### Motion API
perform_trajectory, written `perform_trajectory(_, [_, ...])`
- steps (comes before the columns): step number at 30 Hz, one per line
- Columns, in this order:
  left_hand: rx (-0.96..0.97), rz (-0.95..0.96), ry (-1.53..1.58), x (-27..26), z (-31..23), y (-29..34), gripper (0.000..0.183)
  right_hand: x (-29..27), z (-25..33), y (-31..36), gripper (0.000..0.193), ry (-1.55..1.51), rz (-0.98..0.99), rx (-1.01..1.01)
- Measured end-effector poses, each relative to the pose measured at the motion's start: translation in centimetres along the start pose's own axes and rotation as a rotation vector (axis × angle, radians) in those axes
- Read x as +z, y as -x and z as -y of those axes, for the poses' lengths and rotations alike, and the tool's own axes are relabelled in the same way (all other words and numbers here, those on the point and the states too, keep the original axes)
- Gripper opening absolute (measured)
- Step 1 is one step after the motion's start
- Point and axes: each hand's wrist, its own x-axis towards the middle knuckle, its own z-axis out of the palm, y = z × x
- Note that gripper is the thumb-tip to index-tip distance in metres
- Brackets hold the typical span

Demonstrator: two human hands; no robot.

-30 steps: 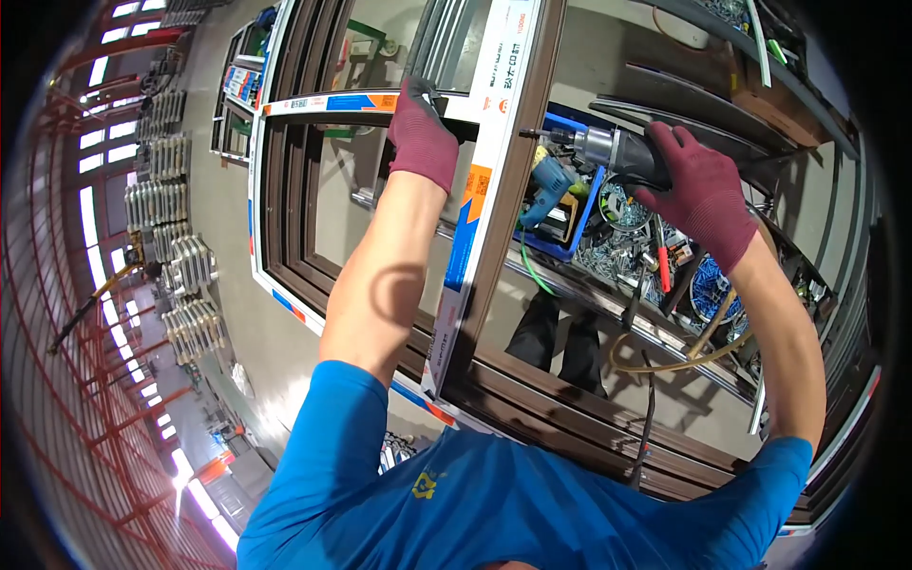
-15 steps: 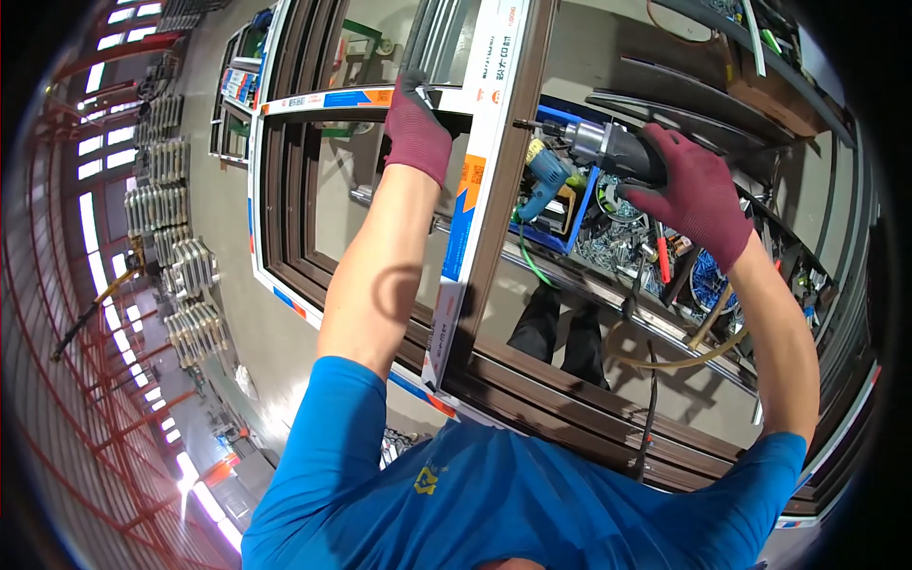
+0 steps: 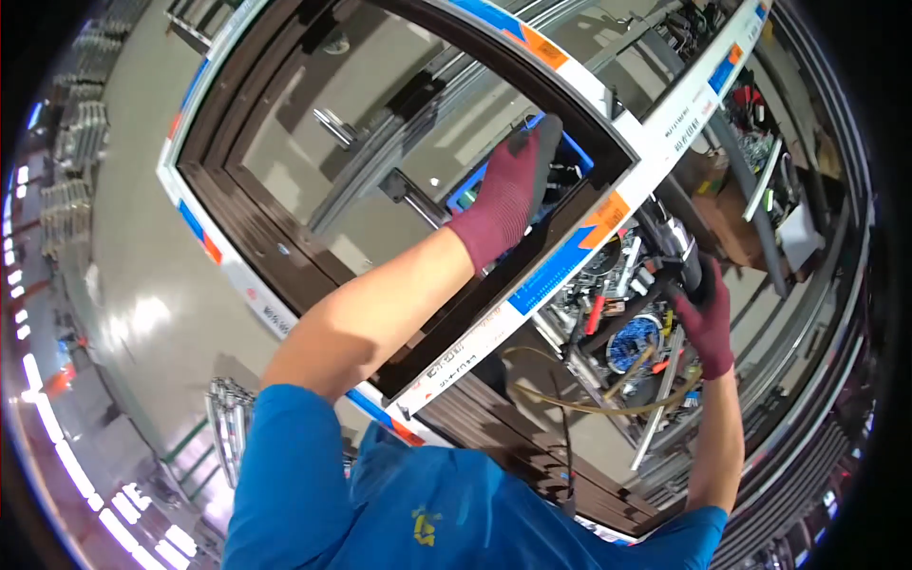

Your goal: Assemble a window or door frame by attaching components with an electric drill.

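My right hand (image 3: 705, 318), in a maroon glove with dark fingers, is wrapped round a power drill (image 3: 676, 239) with a silver front and a dark body. The drill is beside the right side of a brown window frame (image 3: 456, 366) faced with white, blue and orange protective film. My left hand (image 3: 508, 195), gloved alike, reaches over the frame's opening near its inner corner. Its fingers are pressed together, and whatever they hold is hidden. Below that hand a blue tray (image 3: 581, 152) shows partly through the opening.
Under the frame's right side lie loose screws, a red-handled tool (image 3: 596, 313) and a round container of blue pieces (image 3: 635, 344). A tan hose (image 3: 570, 407) loops nearby. A cardboard box (image 3: 731, 223) stands farther right. Metal bars (image 3: 380, 157) run beneath the opening.
My view has turned, so the frame appears tilted. My left hand has left the frame's crossbar and is now over the opening. The drill, still in my right hand, has swung round.
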Motion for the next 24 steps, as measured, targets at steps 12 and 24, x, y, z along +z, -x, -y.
perform_trajectory(12, [0.431,0.915,-0.657,-7.7,-1.8,15.9,0.038,3.9,-3.8,-1.5,0.081,0.069,-0.01,0.041])
perform_trajectory(24, [0.593,0.317,-0.916,2.0,-1.4,9.6,0.085,-1.3,3.4,-0.4,0.064,0.851,-0.23,-0.098])
